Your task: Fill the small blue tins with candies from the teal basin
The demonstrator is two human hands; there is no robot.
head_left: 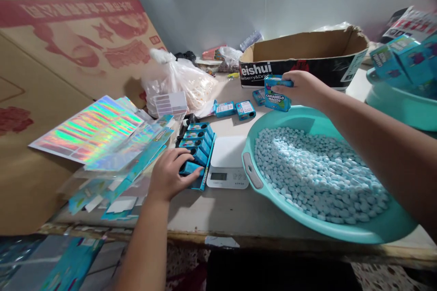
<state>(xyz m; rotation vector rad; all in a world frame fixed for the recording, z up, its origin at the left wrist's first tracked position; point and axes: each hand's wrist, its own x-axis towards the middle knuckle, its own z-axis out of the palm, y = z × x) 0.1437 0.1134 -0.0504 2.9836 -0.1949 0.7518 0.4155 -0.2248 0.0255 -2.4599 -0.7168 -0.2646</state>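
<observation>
My left hand (172, 170) has its fingers curled over a small blue candy box (191, 168) at the near end of a display tray (209, 162). Several like boxes stand in a row in that tray. My right hand (300, 86) grips another blue candy box (277, 95), labelled "Caramelo Macizo", above the far rim of a turquoise basin (327, 232). Pale blue candies (317, 173) fill much of the basin. Between tray and basin sits a white digital scale (228, 163). Behind it lie two blue boxes (245, 109), and one more is partly hidden by the held box.
An open black cardboard box (303, 63) stands at the back. Shiny sticker sheets (102, 132) and flat packaging are heaped on the left, beside a large carton (68, 54). A tied plastic bag (191, 84) stands behind the tray. A second turquoise basin (396, 104) holds larger boxes at right.
</observation>
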